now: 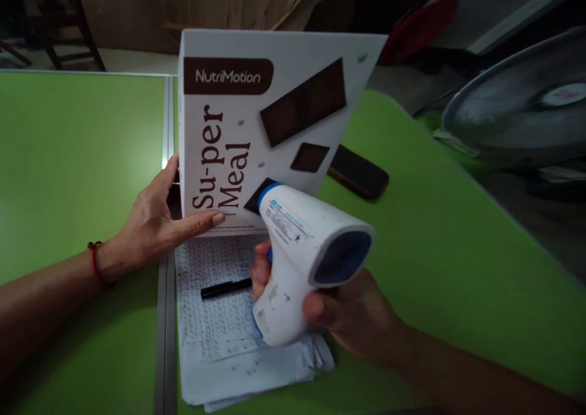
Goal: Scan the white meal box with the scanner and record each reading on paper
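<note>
My left hand (158, 213) grips the lower left corner of a white cardboard box (293, 61) printed "NutriMotion Su-per Meal", thumb across its front and fingers behind. The box is held upright and tilted slightly over the table. In my right hand (350, 311) is a white and blue infrared thermometer (293, 262), fingers wrapped round its handle. Its blue-rimmed nose points at the box's lower front, close to it; whether they touch I cannot tell. Its dark screen faces me. Under both lie handwritten papers (215, 354) with a black pen (225, 288) on top.
The green table (82, 158) has a metal seam (167, 342) running along it. Behind the box lies a dark phone-like object (359, 172). A large fan (517, 104) stands at the right, a red round object (421, 27) behind. A wooden chair (68, 21) is at the far left.
</note>
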Motion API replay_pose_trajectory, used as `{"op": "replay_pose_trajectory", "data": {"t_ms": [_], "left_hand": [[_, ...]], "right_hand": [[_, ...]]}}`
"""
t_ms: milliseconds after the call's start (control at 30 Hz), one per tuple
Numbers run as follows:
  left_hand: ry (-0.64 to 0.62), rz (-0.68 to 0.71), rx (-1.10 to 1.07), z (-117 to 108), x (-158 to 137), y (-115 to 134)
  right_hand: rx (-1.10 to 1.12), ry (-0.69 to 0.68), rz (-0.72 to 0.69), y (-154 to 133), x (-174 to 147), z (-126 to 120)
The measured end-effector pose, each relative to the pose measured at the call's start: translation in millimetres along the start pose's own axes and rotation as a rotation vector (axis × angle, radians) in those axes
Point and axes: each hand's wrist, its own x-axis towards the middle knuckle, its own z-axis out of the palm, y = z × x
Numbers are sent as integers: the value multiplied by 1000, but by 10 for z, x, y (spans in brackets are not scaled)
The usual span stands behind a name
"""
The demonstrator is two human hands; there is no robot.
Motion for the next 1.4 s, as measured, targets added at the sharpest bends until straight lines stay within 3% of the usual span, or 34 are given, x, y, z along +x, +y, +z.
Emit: {"op": "replay_pose_trajectory", "data": {"t_ms": [667, 1400], "left_hand": [[-42, -2, -53, -12, 5, -2], [-14, -88, 163, -124, 35, 79]], "right_hand": [[36, -4, 23, -33, 30, -14], [-59, -12, 48, -69, 22, -40]]}}
